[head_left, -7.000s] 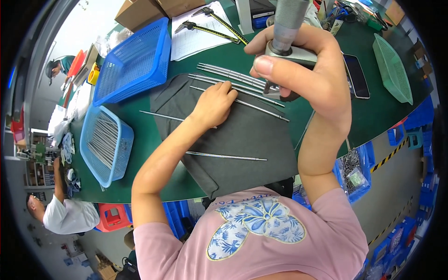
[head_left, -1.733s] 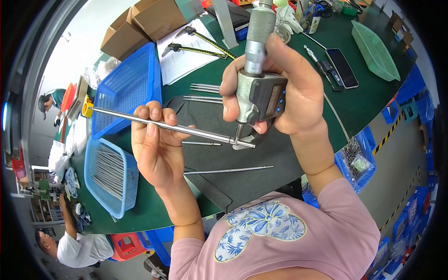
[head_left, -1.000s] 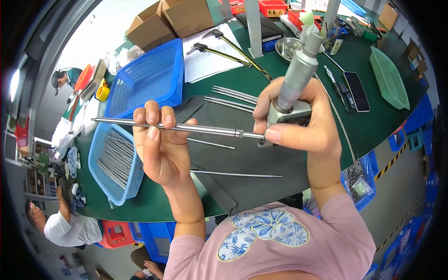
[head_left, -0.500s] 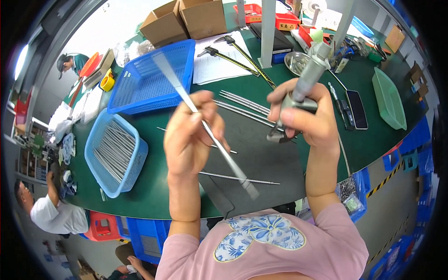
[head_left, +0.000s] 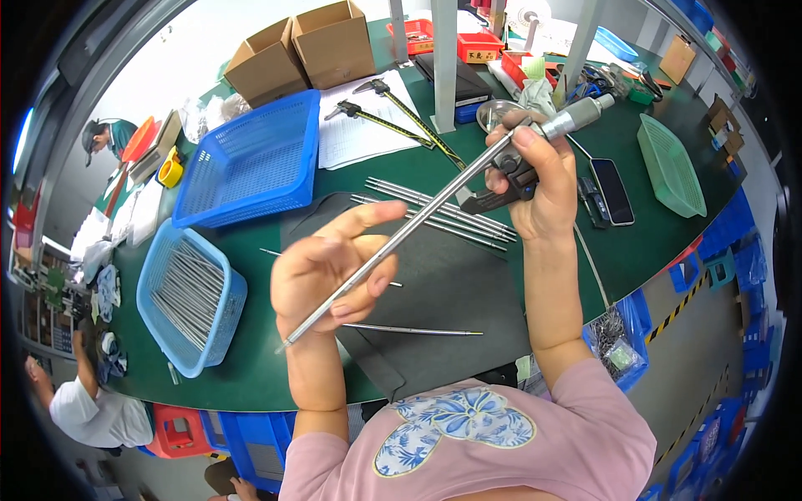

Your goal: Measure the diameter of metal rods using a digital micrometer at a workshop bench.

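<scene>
A slim metal rod (head_left: 418,219) slants across my body, its lower end by my left wrist and its upper end at the micrometer. Fingers of my left hand (head_left: 330,271) curl round the lower half of the rod, with the index finger stretched out. My right hand (head_left: 547,184) grips the micrometer (head_left: 576,117), its silver thimble pointing up and right and its dark frame below my fingers. Whether the rod sits between the micrometer's jaws is hidden by my fingers. Under my hands lies a dark grey mat (head_left: 455,288) with several rods (head_left: 443,210) and a single rod (head_left: 418,330) nearer me.
A light blue basket (head_left: 225,321) full of rods stands at left, behind it a blue basket (head_left: 242,213). Two calipers (head_left: 393,125) lie on papers. At right are a phone (head_left: 614,192) and green basket (head_left: 668,167). Metal posts (head_left: 444,75) rise from the table.
The rod has swung from leaning left to leaning right, its upper end now at the micrometer. My right hand has tilted the micrometer further right. The whole view has shifted slightly.
</scene>
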The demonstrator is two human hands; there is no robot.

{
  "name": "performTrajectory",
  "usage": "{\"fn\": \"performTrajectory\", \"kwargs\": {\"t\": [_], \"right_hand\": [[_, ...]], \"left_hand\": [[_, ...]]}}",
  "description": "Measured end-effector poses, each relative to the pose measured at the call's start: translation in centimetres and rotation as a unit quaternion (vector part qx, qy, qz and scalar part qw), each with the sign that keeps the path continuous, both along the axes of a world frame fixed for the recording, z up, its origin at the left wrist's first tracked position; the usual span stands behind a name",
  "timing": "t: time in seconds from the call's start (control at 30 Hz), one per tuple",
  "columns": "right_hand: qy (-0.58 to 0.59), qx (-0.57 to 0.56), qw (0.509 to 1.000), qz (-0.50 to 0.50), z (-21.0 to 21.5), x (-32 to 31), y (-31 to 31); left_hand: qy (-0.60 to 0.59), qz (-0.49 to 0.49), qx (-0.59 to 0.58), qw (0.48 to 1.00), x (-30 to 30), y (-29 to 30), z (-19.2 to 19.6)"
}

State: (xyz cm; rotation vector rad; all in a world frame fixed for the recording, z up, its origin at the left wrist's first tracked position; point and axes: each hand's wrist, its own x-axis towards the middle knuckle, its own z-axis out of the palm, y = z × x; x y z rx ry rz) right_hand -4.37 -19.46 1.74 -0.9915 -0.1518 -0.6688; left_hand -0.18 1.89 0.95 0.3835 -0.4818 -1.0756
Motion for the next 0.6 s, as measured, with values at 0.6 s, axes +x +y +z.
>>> {"fn": "performTrajectory", "kwargs": {"t": [0.6], "right_hand": [[-0.004,-0.192,0.972,0.138,1.0,-2.3,2.6]], "left_hand": [[-0.099,0.43,-0.012,0.897,-0.1,-1.3,-1.8]]}}
